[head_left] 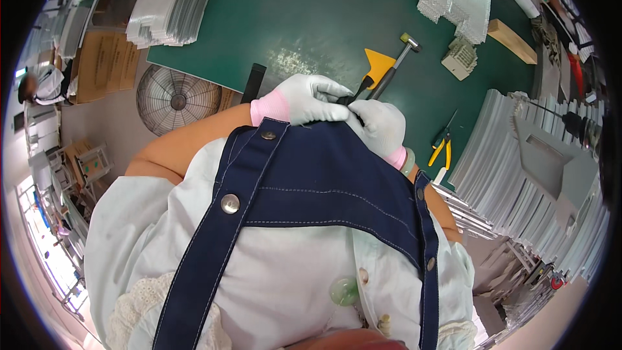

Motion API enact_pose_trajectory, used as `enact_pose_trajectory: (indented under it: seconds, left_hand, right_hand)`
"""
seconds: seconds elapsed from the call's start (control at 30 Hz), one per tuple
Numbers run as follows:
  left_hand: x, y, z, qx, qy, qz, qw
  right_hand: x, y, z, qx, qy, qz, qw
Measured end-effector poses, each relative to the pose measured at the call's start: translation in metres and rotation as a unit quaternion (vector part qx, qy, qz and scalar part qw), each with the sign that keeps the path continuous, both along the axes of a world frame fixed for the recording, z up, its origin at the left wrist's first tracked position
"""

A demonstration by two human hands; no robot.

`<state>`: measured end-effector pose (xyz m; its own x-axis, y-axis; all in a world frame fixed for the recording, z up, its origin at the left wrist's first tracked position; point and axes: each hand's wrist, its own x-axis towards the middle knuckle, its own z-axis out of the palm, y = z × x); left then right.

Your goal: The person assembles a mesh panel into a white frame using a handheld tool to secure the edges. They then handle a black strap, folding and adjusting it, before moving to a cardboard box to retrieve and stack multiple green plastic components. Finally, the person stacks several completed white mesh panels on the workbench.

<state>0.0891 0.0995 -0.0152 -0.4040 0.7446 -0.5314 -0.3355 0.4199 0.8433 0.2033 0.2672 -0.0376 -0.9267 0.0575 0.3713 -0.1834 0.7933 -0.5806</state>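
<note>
At the frame's centre, just above the apron bib, the left hand and right hand are pinching a small dark piece between gloved fingers, apparently mid-fitting over the green table, calling for fine alignment next.

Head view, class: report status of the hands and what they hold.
Left hand and right hand, both gloved, pinch a small dark piece. Mallet and yellow scraper just beyond. Apron bib hides lower fingers.

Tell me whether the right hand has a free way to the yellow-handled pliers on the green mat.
Probably yes: the right hand is busy with a small dark tool, but bare mat lies between it and the pliers.
</note>
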Motion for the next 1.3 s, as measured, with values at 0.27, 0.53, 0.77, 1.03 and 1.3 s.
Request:
enact_pose_trajectory:
  seconds: [0.27,0.53,0.77,1.03,1.3]
  left_hand:
    - [0.004,0.023,0.02,-0.041,0.118,-0.011,0.992]
    - [-0.027,0.042,0.031,-0.116,0.13,-0.166,0.971]
    - [-0.038,0.071,0.053,-0.239,0.15,-0.259,0.924]
    - [-0.06,0.069,0.049,-0.168,-0.035,-0.191,0.967]
    - [-0.058,0.057,0.031,-0.147,0.1,-0.236,0.955]
  right_hand:
    - [0.01,0.02,-0.002,-0.016,0.014,-0.018,1.0]
    - [0.003,0.033,-0.007,-0.009,0.017,0.051,0.998]
    - [-0.002,0.037,-0.016,0.005,0.063,0.03,0.998]
    - [-0.004,0.041,-0.02,-0.009,0.017,0.001,1.0]
    - [-0.008,0.042,-0.019,-0.026,-0.013,0.01,1.0]
